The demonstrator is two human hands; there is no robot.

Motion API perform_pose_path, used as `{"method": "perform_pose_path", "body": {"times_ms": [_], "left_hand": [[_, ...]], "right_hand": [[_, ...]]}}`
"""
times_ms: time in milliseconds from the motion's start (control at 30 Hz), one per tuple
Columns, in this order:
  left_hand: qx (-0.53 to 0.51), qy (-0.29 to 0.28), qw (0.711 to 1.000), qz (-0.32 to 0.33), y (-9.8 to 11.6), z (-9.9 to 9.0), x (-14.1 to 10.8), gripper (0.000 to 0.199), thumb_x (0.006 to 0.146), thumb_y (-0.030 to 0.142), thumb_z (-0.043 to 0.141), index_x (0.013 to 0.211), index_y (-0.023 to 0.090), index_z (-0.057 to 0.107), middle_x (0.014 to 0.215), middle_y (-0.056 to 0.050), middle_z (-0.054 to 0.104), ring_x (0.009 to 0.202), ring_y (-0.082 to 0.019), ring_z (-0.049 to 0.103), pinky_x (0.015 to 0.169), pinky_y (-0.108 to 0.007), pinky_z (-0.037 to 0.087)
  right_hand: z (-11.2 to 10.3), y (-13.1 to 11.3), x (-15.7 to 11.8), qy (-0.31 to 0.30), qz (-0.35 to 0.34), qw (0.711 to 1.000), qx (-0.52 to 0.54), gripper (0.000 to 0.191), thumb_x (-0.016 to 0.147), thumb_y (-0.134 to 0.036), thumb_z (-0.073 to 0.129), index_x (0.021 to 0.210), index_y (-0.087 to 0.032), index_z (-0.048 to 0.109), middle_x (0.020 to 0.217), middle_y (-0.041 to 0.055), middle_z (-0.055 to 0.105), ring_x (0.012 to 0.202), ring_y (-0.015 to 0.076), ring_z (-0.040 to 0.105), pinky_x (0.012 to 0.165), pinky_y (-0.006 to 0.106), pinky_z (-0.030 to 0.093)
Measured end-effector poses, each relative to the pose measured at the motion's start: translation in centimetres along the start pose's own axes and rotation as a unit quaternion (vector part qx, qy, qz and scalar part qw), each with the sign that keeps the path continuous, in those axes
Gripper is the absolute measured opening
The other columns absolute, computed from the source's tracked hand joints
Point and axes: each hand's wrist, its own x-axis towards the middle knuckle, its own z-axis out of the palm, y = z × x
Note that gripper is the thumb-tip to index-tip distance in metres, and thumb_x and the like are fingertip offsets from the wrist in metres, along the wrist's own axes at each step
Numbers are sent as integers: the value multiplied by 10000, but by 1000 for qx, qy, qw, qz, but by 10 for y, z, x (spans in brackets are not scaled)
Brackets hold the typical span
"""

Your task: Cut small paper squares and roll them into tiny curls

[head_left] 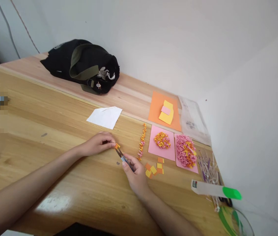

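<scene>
My left hand pinches a small orange and yellow paper piece at its fingertips, above the wooden table. In my right hand is a pair of tweezers, whose tips meet that paper piece. Close to the right hand lie several small yellow and orange paper pieces, loosely scattered. A row of small rolled paper pieces, orange, yellow and pink, runs just beyond them. Two pink sheets hold heaps of such pieces: a mostly orange and yellow heap and a larger pink and orange heap.
At the back sits a black bag with an olive strap. A white paper lies before it. Farther right are an orange sheet, a clear plastic bag, a bundle of thin strands and a green-capped glue bottle.
</scene>
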Motion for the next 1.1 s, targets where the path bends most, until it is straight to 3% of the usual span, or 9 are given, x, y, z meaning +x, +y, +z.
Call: {"method": "perform_pose_path", "body": {"times_ms": [267, 533, 1100], "left_hand": [[-3, 1, 1000, -3, -1, -1, -1, 393, 900, 514, 500, 805, 189, 699, 799, -41, 692, 749, -154, 623, 746, -270, 465], [1, 2, 1000, 1, -3, -1, -1, 386, 901, 513, 509, 817, 193, 710, 805, -39, 703, 760, -153, 635, 743, -260, 469], [-21, -1, 1000, 1, -6, -2, -1, 345, 898, 471, 537, 828, 178, 705, 814, -37, 698, 752, -142, 628, 721, -239, 465]], "right_hand": [[0, -5, 2, 0, 17, 999, 30, 363, 752, -417, 674, 1033, -189, 707, 912, 69, 741, 820, 200, 670, 754, 333, 518], [-3, -8, 2, -13, 28, 999, 27, 353, 760, -447, 671, 1018, -211, 720, 671, 13, 625, 626, 152, 554, 512, 245, 399], [-5, -3, 4, -12, 5, 999, 49, 381, 779, -467, 669, 1027, -184, 729, 577, -15, 529, 546, 117, 458, 489, 234, 336]]}}
